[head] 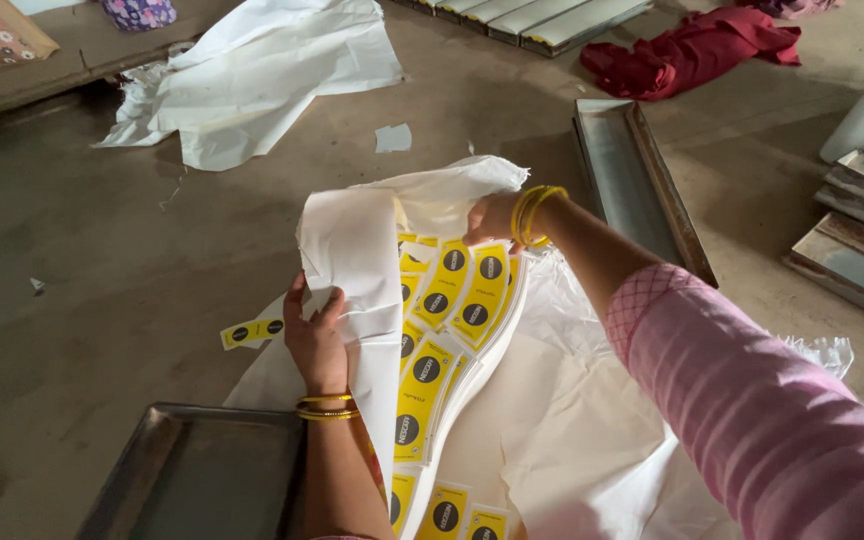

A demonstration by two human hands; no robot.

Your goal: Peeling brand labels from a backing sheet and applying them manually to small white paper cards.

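My left hand (314, 338) grips the near edge of a large white paper sheet (357, 270), lifted off a stack on the floor. My right hand (492, 217), with yellow bangles at the wrist, holds the sheet's far upper edge. Under the raised sheet lies a curved stack of sheets covered with yellow labels (452, 300), each bearing a dark round mark. More white paper (562, 420) spreads beneath the stack on the concrete floor.
A loose yellow label strip (251, 332) lies left of the stack. A metal tray (202, 475) sits at the near left, another (642, 180) at the right. Crumpled white paper (262, 80) and red cloth (692, 50) lie farther off. Stacked trays (862, 240) stand at the right edge.
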